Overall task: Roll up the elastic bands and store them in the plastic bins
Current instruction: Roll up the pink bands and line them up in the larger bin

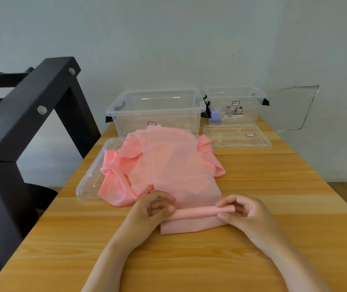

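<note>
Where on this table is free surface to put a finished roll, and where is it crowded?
Free: the table right of the pink bands, between the right hand and the small lid; also its near part around the forearms. Crowded: the bands lie over the large lid up to the large bin.

The wooden table [273,186] bears a large bin [157,110] and small bin [236,95] (far side), a left lid [88,186], a right lid [237,140], and pink elastic bands [174,165] nearer.

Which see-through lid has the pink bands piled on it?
The left lid, in front of the bigger bin: the pink bands lie heaped over it. The right lid has none on it.
</note>
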Motion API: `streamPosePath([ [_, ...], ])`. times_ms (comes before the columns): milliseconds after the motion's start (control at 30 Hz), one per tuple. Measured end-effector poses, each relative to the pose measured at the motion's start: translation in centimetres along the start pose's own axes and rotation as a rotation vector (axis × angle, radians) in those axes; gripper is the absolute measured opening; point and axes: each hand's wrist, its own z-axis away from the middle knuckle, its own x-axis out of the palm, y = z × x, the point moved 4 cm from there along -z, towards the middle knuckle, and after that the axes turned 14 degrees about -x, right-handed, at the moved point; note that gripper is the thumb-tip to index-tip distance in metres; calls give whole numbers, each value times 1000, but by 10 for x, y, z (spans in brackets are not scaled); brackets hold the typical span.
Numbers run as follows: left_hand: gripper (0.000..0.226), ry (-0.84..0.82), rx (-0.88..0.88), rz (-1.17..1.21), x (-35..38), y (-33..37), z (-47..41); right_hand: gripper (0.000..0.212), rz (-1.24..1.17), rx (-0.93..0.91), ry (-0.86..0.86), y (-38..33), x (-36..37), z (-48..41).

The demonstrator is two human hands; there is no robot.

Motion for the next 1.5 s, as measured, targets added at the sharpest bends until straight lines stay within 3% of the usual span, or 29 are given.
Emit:
streamPosePath([
  [267, 29, 38, 33, 16, -3, 0, 2, 31, -8, 11, -16, 1, 1, -1],
  [467, 25, 52, 36, -6, -4, -1, 2, 19, 32, 29, -27, 2, 1, 0],
  [667, 9, 14, 7, -95, 3, 2, 2, 23, 12, -14, -1, 1, 1, 1],
  [900, 17, 15, 75, -15, 1, 4, 6, 29, 0, -48, 14, -3, 3, 1],
  [1200, 13, 116, 146, 23, -1, 5, 6, 2, 19, -111, -69, -10, 6, 3],
  [1300, 12, 139, 177, -2, -2, 7, 7, 13, 33, -111, -72, -10, 7, 3],
  [1367, 12, 139, 177, -2, -3, 7, 6, 5, 25, -79, -53, -9, 5, 3],
  [1500, 14, 111, 160, 31, -5, 5, 8, 15, 9, -68, -39, -10, 3, 5],
])
